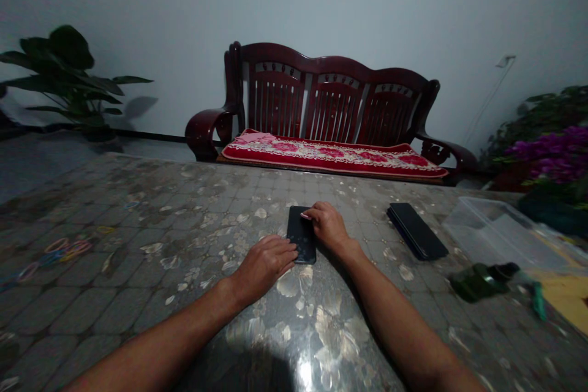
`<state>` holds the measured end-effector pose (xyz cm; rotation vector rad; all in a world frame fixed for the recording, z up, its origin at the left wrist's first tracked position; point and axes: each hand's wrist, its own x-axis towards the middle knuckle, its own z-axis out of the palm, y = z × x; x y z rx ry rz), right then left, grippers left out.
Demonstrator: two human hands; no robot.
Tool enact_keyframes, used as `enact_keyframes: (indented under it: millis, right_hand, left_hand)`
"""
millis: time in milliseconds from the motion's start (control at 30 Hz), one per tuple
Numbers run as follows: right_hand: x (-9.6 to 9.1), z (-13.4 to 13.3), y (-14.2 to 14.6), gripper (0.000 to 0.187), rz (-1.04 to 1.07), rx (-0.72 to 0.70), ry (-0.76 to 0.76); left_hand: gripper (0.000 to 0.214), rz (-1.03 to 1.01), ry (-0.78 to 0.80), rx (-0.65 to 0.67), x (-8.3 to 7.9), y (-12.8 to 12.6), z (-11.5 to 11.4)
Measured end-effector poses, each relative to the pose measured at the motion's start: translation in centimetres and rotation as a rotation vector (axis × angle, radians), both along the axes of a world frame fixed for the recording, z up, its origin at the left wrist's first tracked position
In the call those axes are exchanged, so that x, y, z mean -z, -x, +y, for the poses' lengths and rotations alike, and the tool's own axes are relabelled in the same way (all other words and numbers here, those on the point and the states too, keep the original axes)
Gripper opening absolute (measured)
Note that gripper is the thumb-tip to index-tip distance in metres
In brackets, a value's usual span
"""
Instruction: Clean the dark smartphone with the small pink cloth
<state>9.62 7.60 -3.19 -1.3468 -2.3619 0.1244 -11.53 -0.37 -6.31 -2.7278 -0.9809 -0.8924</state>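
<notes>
A black phone point(299, 232) lies flat on the flower-patterned table point(184, 245) in front of me. My left hand point(265, 263) rests on the table with its fingertips curled against the phone's near left corner. My right hand point(327, 224) lies over the phone's right edge, fingers bent and reaching across its far end. Neither hand lifts the phone off the table.
A second black flat device point(417, 230) lies to the right. A clear plastic box point(496, 234) and a dark green bottle point(482, 280) stand at the right edge. Coloured rubber bands point(59, 250) lie at the left. A wooden bench point(321, 116) with a red cushion stands behind the table, and plants flank it.
</notes>
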Motion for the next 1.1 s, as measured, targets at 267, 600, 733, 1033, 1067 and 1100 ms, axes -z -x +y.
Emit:
enact_keyframes:
  millis: [267, 600, 733, 1033, 1067, 1100]
  right_hand:
    - [0.2, -0.6, -0.2, 0.035, 0.0, -0.219, 0.031]
    - [0.8, 0.5, -0.5, 0.035, 0.059, -0.041, 0.015]
    - [0.8, 0.1, -0.4, 0.036, 0.048, -0.098, 0.025]
    - [0.6, 0.5, -0.1, 0.035, 0.18, -0.131, 0.027]
    - [0.7, 1.0, 0.0, 0.035, 0.188, -0.098, 0.004]
    - [0.7, 1.4, 0.2, 0.035, 0.182, -0.073, -0.01]
  left_hand:
    - [0.018, 0.005, 0.013, -0.013, 0.1, -0.3, -0.2]
    - [0.015, 0.004, 0.011, -0.007, 0.2, -0.5, -0.3]
    - [0.015, -0.002, 0.016, -0.01, 0.3, -0.4, -0.4]
    - [0.012, -0.011, 0.023, -0.022, 0.4, -0.4, -0.1]
    - [0.012, -0.009, 0.027, -0.021, 0.4, -0.3, -0.1]
    - [0.011, -0.007, 0.031, -0.018, 0.5, -0.3, 0.0]
